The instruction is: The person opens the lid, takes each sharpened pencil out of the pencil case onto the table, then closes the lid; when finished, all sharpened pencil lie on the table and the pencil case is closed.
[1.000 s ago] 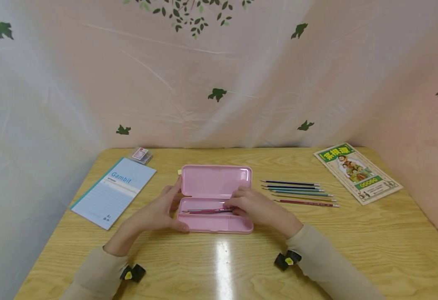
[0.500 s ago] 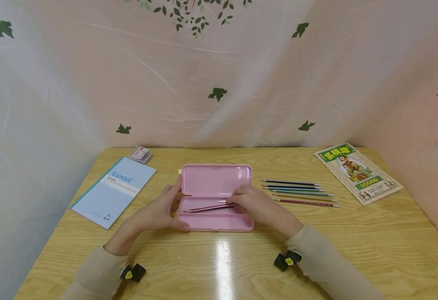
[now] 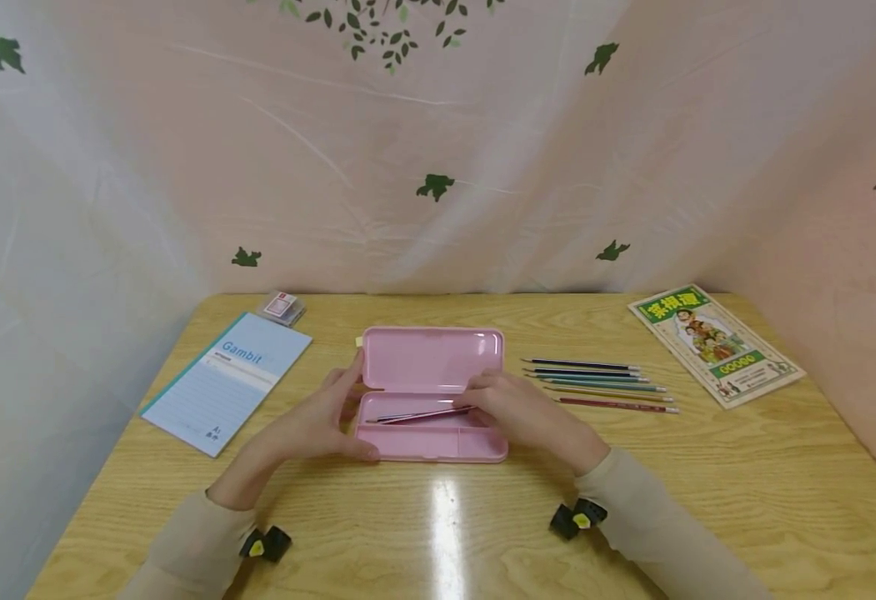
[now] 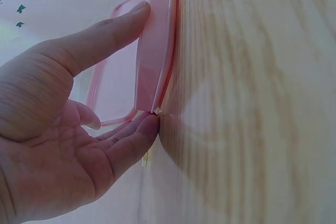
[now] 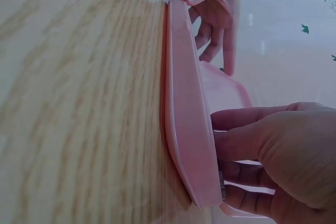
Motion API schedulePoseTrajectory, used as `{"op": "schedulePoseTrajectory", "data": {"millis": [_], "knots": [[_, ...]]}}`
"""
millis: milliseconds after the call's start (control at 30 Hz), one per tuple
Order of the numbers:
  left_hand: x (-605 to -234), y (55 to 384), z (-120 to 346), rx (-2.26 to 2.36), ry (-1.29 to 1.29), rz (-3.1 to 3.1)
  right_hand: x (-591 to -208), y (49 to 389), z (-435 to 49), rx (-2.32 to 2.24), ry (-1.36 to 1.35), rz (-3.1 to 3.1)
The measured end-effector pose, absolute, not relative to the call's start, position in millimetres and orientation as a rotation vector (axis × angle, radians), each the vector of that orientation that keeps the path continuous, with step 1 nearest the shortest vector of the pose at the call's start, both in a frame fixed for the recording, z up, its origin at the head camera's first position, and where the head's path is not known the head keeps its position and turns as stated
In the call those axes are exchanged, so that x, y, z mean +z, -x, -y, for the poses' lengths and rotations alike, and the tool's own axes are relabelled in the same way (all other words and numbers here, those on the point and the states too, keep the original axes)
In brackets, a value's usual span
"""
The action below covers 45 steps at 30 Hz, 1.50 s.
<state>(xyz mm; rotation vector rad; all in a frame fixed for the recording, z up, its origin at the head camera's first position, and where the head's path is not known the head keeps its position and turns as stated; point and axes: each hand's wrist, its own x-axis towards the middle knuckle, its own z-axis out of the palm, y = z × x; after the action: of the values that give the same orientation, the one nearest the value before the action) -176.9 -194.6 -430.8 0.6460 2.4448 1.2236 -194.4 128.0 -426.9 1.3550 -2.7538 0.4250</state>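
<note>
A pink pencil case (image 3: 407, 444) lies with its lid back on the wooden table, its long rear compartment and divided front one showing. My left hand (image 3: 317, 417) holds its left end, thumb on the front wall and fingers round the end, as the left wrist view shows. My right hand (image 3: 516, 412) reaches into the rear compartment and pinches pencils (image 3: 418, 416) near their right ends; at least one is reddish. Their points lie toward the left of the compartment. The right fingertips dip behind the case's front wall (image 5: 191, 114) in the right wrist view.
Several pencils (image 3: 595, 385) lie in a loose row right of the case. A green-and-cream printed booklet (image 3: 715, 346) is at the far right. On the left are a blue Gambit notebook (image 3: 227, 383) and a small clear box (image 3: 282, 308). A fabric backdrop (image 3: 438, 250) hangs behind the table.
The pencils in the case have tilted, their right ends swinging up and away with my right hand's fingers. The left hand stays at the case's left end.
</note>
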Motion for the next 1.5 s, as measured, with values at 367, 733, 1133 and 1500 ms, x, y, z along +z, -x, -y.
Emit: {"op": "schedulePoseTrajectory", "data": {"millis": [367,733,1133,1500], "knots": [[-433.8,179.5,196.0,1.244,-0.679,-2.447,-416.6,193.8,-130.3,0.415,-1.361,2.654],[-433.4,177.9,196.4,1.198,-0.630,-2.472,-395.0,199.5,-157.8,0.569,-1.384,2.655],[-434.4,178.1,195.0,1.202,-0.651,-2.471,-380.3,199.9,-229.8,0.623,-1.238,2.710],[-435.6,177.7,195.1,1.233,-0.675,-2.453,-401.4,201.0,-287.0,0.581,-1.245,2.723]]}}
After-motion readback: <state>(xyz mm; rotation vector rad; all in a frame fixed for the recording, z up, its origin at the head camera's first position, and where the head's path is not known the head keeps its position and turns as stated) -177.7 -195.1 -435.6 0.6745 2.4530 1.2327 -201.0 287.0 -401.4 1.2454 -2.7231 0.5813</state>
